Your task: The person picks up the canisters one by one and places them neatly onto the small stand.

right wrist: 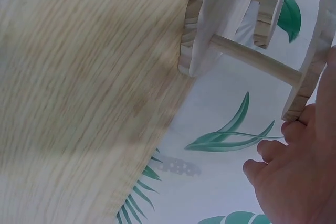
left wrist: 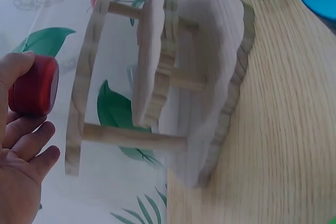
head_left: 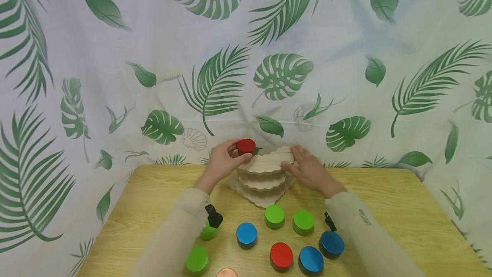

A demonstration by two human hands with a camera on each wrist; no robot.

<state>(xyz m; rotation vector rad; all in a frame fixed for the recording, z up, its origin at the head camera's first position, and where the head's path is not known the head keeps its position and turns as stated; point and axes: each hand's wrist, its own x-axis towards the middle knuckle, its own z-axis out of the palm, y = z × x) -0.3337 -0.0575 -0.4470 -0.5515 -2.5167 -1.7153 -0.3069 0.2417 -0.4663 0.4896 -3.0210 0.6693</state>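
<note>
My left hand pinches a red round tin between thumb and fingers, at the left end of the stand's top shelf. In the left wrist view the tin is upright relative to the stand, with a gap between its flat base and the shelf. The pale wooden three-tier stand has scalloped edges and round dowel posts. At its right end, my right hand grips the top shelf, thumb on the upper face. The right wrist view shows its fingertips at the shelf's end.
Several round tins lie on the wooden table before the stand: green, blue, red and a copper-coloured one at the front edge. A leaf-patterned curtain hangs right behind the stand.
</note>
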